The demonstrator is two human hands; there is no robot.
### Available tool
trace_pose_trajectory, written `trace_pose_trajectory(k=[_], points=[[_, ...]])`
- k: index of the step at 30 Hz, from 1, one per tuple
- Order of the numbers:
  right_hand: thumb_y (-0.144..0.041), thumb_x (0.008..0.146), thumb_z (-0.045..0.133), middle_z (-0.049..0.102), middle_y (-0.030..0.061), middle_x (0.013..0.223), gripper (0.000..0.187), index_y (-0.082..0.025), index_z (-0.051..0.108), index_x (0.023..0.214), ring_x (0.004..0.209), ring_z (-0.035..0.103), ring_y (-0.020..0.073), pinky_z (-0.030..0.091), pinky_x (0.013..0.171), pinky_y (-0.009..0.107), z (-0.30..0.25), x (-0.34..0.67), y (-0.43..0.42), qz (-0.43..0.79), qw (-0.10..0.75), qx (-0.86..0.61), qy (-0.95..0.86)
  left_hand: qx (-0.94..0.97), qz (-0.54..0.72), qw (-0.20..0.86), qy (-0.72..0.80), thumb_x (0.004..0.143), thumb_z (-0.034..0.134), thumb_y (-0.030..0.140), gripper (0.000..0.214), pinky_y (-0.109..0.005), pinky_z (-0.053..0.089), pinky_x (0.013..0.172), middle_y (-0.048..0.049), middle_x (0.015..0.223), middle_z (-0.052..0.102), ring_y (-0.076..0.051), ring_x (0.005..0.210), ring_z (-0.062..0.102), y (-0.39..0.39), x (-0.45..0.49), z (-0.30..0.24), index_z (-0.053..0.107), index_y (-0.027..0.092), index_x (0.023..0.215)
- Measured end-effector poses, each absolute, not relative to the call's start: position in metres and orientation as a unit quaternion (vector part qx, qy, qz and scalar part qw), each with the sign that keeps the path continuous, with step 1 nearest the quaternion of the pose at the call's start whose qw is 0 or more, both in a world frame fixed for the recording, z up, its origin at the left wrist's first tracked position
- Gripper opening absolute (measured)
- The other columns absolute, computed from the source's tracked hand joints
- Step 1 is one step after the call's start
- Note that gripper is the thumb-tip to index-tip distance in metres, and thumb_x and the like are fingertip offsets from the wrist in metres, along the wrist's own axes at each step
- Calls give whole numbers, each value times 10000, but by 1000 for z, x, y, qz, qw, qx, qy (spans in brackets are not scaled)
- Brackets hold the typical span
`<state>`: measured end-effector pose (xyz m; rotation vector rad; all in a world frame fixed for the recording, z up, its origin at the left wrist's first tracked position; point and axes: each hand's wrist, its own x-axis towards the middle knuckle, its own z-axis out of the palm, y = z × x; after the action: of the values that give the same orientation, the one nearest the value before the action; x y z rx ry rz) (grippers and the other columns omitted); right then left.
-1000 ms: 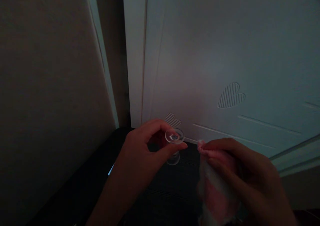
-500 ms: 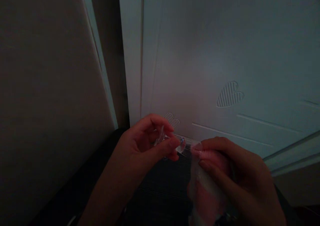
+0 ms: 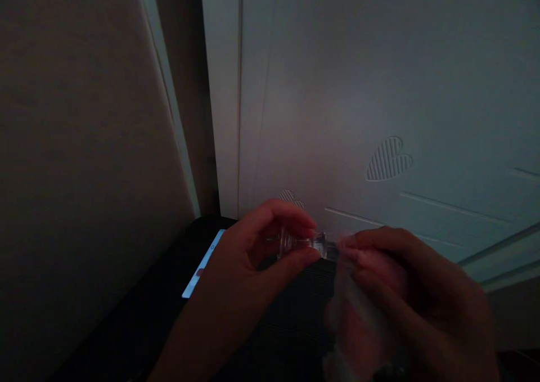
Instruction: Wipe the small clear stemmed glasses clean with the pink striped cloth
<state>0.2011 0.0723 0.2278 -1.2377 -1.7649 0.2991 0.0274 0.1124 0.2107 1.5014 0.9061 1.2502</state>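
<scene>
Between the thumb and fingers of my left hand point(image 3: 248, 264) is a small clear, spool-shaped piece point(image 3: 288, 243) with a flared rim, lying nearly sideways. Its right end points at my right hand point(image 3: 422, 297) and comes close to that hand's fingertips; dimness hides whether they touch. My right hand pinches the top of a soft pink and white cloth-like thing point(image 3: 358, 337), which hangs below the fingers. What kind of thing it is I cannot make out.
Behind the hands stands a pale door-like panel point(image 3: 312, 106) with a carved heart point(image 3: 388, 160). A lit phone-like screen point(image 3: 205, 266) lies on the dark surface point(image 3: 287, 337) left of my left hand. A brownish wall point(image 3: 84, 145) rises at left.
Both hands have shifted slightly right. My left hand has turned the clear piece so that it lies sideways toward the right hand. The lit screen at left now shows.
</scene>
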Motion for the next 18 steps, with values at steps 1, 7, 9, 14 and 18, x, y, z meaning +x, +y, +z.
trace_pose_trajectory(k=[1,7,9,14,18], points=[[-233,799,591,682,-45,826,140,-307,626,913,735,670,140,522,644,217,229,203,73,128,456,-503,-723,623,523,453,365,747,682,151,242,-139,498,701,89,822,652,-75,772,630,113,27,210,590,301,912],[-164,776,579,649,-46,761,165,-274,638,885,667,636,114,466,559,202,234,204,79,117,423,-466,-768,730,467,271,420,742,664,126,244,-203,476,692,86,822,670,-115,756,640,114,27,210,593,302,896],[-160,778,574,640,-52,754,179,-285,640,888,659,626,111,461,563,207,234,202,79,120,430,-469,-762,755,440,226,432,753,638,109,214,-216,461,652,80,797,673,-125,721,636,113,29,210,591,283,869],[-181,796,577,624,-34,767,131,-267,623,883,713,630,128,467,576,217,230,207,78,109,412,-478,-768,792,378,231,420,781,644,229,142,-253,457,700,66,857,679,-147,793,630,113,30,210,581,273,901],[-177,797,578,625,-41,777,128,-270,613,877,736,636,125,473,597,211,230,209,79,85,398,-486,-773,812,379,199,397,775,650,222,78,-318,442,831,-3,949,660,-188,937,581,115,28,207,630,225,850]])
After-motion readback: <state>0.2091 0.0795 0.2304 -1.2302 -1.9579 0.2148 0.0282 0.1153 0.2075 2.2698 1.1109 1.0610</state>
